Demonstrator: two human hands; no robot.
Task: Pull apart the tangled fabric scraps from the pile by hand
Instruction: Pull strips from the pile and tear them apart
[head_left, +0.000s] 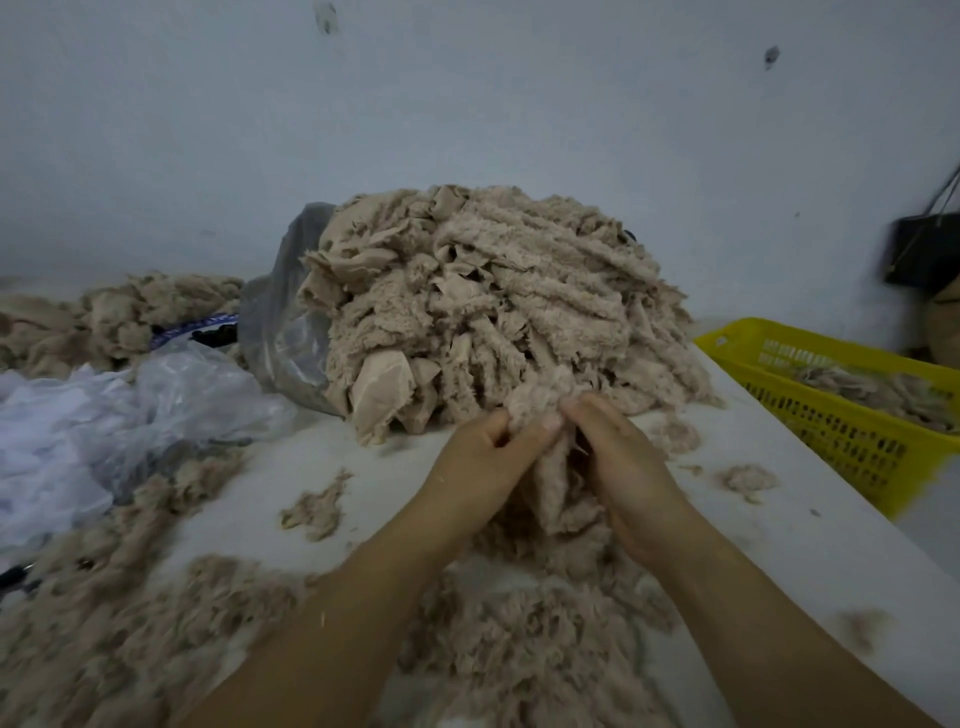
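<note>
A tall pile of beige fluffy fabric scraps (498, 306) rises at the back of the white table (779, 545), spilling out of a clear plastic bag (283, 332). Just in front of its base, my left hand (478, 462) and my right hand (618, 462) both pinch the same clump of fabric scrap (545, 415), thumbs close together at its top. The clump hangs down between my palms, so its lower part is partly hidden. Pulled-apart fluff (519, 639) lies heaped under my forearms.
A yellow slotted basket (841, 431) with some scraps stands at the right table edge. Crumpled white plastic (78, 431) lies at the left, with more fluff (104, 317) behind it. Small tufts (317, 506) dot the table. A dark bag (922, 249) hangs on the wall.
</note>
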